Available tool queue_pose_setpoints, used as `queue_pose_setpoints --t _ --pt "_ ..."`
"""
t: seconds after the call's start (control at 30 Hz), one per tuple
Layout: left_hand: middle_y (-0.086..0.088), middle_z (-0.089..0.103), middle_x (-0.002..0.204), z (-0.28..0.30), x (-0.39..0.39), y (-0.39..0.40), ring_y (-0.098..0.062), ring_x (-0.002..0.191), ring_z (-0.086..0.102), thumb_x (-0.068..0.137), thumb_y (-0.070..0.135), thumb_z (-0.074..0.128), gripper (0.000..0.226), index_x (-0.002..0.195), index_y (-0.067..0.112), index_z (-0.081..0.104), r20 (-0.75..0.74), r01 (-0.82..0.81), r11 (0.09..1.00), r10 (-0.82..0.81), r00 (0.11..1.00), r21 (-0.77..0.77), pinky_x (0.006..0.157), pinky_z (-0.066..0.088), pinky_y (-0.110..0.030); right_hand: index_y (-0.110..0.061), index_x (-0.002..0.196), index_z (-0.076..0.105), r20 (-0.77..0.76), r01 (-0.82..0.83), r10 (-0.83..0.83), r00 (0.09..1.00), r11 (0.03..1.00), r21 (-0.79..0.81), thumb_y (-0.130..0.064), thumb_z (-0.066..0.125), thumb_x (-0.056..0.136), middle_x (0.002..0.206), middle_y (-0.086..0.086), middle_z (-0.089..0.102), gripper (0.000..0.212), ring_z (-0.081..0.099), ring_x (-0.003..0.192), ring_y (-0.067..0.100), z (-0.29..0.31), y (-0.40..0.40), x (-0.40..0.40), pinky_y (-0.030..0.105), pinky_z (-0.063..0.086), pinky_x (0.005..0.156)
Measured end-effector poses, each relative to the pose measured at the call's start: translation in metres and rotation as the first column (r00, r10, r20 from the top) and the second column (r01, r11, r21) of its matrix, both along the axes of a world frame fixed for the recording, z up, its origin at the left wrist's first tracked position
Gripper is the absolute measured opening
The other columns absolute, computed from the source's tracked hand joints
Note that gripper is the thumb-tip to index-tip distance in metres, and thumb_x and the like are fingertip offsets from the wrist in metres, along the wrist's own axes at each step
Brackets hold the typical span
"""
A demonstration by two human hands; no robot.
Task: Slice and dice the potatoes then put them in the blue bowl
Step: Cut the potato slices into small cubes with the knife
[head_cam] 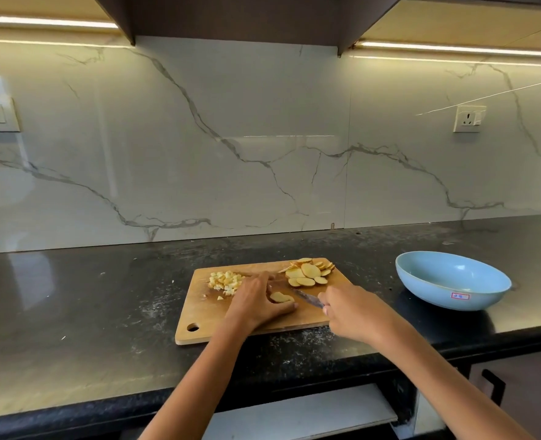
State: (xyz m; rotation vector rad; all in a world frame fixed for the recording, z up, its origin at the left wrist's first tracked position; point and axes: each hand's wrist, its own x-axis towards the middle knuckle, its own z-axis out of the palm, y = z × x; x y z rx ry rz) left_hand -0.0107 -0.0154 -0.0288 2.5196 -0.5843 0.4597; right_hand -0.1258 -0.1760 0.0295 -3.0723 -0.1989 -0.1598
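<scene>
While a few potato slices [280,297] lay near the middle of the wooden cutting board [205,312], they were held down by the left hand [258,301], whose grip was curled around them, with the thumb along the near side and the fingers over the far side. A knife [307,298] was held in the right hand [355,312]; its grip was wrapped tightly about the handle, which was mostly hidden by the fingers. The blade was pointed leftward toward the held slices, its tip lying just beside them; whether it touched them could not be told.

A heap of round slices [308,271] was piled at the far right corner of the board, some overlapping. A small pile of diced potato [224,280] was gathered at the far left part of the board, with a couple of stray cubes lying nearer the front. The board itself was set on the dark speckled worktop [88,296], its hanging hole at the near left corner.

The blue bowl [452,279] was placed on the worktop to the right of the board, well apart from both hands, with a small label on its near side. No potato was seen inside it. A white marbled wall [199,138] was seen behind, and a socket [468,119] was fitted to it at the right.
</scene>
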Motion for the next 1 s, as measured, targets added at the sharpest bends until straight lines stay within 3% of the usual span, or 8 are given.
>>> queue_pose_setpoints --t 0.17,0.3,0.4,0.47,0.63,0.8,0.9,1.0 --pt "-0.003 0.064 0.103 -0.002 0.003 -0.005 -0.014 0.089 0.056 0.077 0.047 0.067 0.051 0.113 0.013 0.057 0.06 0.006 1.0 -0.004 0.998 -0.021 0.081 0.049 -0.027 -0.01 0.085 0.051 0.014 -0.001 0.001 1.0 1.0 0.024 -0.014 0.043 0.096 0.066 -0.004 0.039 0.013 0.04 0.056 0.009 0.0 0.001 0.003 0.022 0.028 0.048" --pt "0.0 0.062 0.104 0.0 0.004 0.002 -0.01 0.088 0.054 0.074 0.045 0.073 0.057 0.118 0.013 0.055 -0.046 0.066 0.993 -0.071 0.996 -0.093 0.076 0.046 -0.018 -0.006 0.093 0.059 0.048 0.0 -0.003 0.999 0.999 0.052 -0.012 0.044 0.095 0.066 -0.003 0.041 0.016 0.045 0.062 0.014 -0.003 0.004 0.008 0.022 0.03 0.048" --pt "0.002 0.062 0.102 0.003 0.006 0.011 -0.009 0.09 0.059 0.071 0.032 0.079 0.065 0.125 0.01 0.052 -0.162 0.091 0.972 -0.127 0.979 -0.216 0.079 0.05 -0.016 -0.009 0.084 0.053 0.066 0.005 -0.009 0.998 0.998 0.059 -0.008 0.044 0.093 0.066 -0.002 0.041 0.013 0.048 0.067 0.019 -0.011 0.011 0.012 0.024 0.029 0.047" --pt "0.002 0.063 0.1 0.004 0.007 0.013 -0.011 0.091 0.061 0.071 0.025 0.079 0.063 0.126 0.009 0.052 -0.187 0.086 0.964 -0.135 0.973 -0.251 0.081 0.052 -0.018 -0.012 0.084 0.049 0.063 0.001 -0.004 0.998 0.999 0.053 -0.008 0.044 0.094 0.067 -0.001 0.042 0.011 0.047 0.065 0.019 -0.014 0.017 0.014 0.023 0.028 0.047" --pt "0.002 0.064 0.1 0.005 0.006 0.011 -0.011 0.092 0.061 0.074 0.018 0.078 0.06 0.127 0.01 0.051 -0.233 0.078 0.952 -0.152 0.96 -0.296 0.08 0.052 -0.018 -0.009 0.103 0.06 0.058 -0.021 0.018 0.998 0.999 0.05 -0.013 0.045 0.096 0.081 0.001 0.051 0.017 0.052 0.074 0.016 -0.018 0.027 0.019 0.02 0.03 0.048" --pt "0.004 0.063 0.098 0.003 0.007 0.011 -0.009 0.089 0.061 0.072 0.021 0.079 0.061 0.126 0.012 0.051 -0.234 0.075 0.945 -0.156 0.96 -0.319 0.074 0.051 -0.015 -0.009 0.107 0.059 0.068 -0.014 0.012 0.998 1.0 0.021 -0.012 0.046 0.096 0.073 -0.002 0.046 0.018 0.05 0.073 0.016 -0.018 0.032 0.02 0.024 0.035 0.055" --pt "0.003 0.065 0.095 0.002 0.008 0.011 -0.008 0.086 0.062 0.071 0.018 0.08 0.06 0.124 0.009 0.052 -0.226 0.075 0.941 -0.155 0.962 -0.329 0.075 0.052 -0.016 -0.009 0.109 0.057 0.054 -0.032 0.033 0.998 0.999 -0.025 -0.008 0.048 0.093 0.092 0.006 0.059 0.018 0.055 0.079 0.019 -0.017 0.038 0.021 0.027 0.038 0.063" --pt "0.004 0.064 0.088 0.002 0.008 0.01 -0.008 0.079 0.063 0.069 0.017 0.081 0.058 0.12 0.007 0.055 -0.23 0.065 0.933 -0.154 0.961 -0.353 0.075 0.053 -0.018 -0.007 0.112 0.054 0.048 -0.052 0.056 0.997 0.997 -0.064 -0.005 0.048 0.093 0.11 0.011 0.06 0.02 0.06 0.096 0.024 -0.019 0.043 0.021 0.027 0.039 0.067"
